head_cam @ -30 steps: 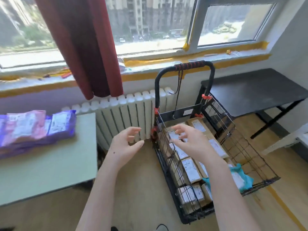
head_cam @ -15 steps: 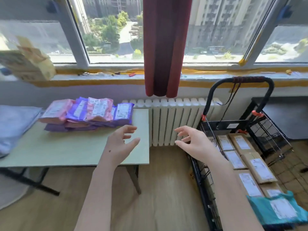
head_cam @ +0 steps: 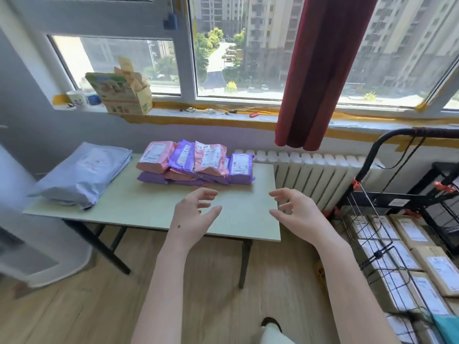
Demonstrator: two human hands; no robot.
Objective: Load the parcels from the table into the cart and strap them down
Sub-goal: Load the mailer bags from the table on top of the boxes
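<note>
Your left hand (head_cam: 195, 216) and right hand (head_cam: 299, 216): fingers wide, empty | pink-purple parcels (head_cam: 198, 162), frame centre: likely light, soft, slick | scoop the stack's sides from the tabletop (head_cam: 139, 207).

One table (head_cam: 139, 207), one cart (head_cam: 377, 201), one parcel pile (head_cam: 198, 165), two hands (left hand (head_cam: 192, 216), right hand (head_cam: 299, 212))

Apartment room: radiator (head_cam: 310, 175), curtain (head_cam: 323, 70), tower-block view

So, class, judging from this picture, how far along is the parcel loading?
Done: labelled cardboard boxes lie in the cart. In hand: nothing; left hand and right hand hover open over the table, facing the pink and purple mailers. Left: those mailers, the grey poly bags beside them, then strapping.
</note>
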